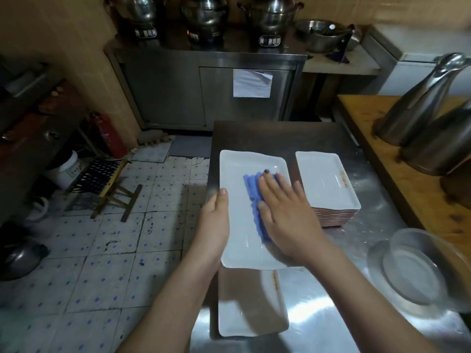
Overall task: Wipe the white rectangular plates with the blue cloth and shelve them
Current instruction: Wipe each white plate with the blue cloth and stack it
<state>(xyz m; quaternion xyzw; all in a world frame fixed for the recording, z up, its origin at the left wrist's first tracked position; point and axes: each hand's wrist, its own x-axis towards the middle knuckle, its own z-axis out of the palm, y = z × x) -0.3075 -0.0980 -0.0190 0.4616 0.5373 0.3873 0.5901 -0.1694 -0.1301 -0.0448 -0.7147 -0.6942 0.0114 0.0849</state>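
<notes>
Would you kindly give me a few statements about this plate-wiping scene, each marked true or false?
1. The right hand presses the blue cloth flat onto a white plate. True.
2. The left hand lies idle on the table, away from that plate. False: it holds the plate's left edge, thumb on top.
3. A stack of white plates stands to the right of the plate being wiped. True.
4. That stack stands on the wooden board. False: it stands on the steel table; the wooden board carries steel jugs.
5. A second white plate lies nearer the person. True.
</notes>
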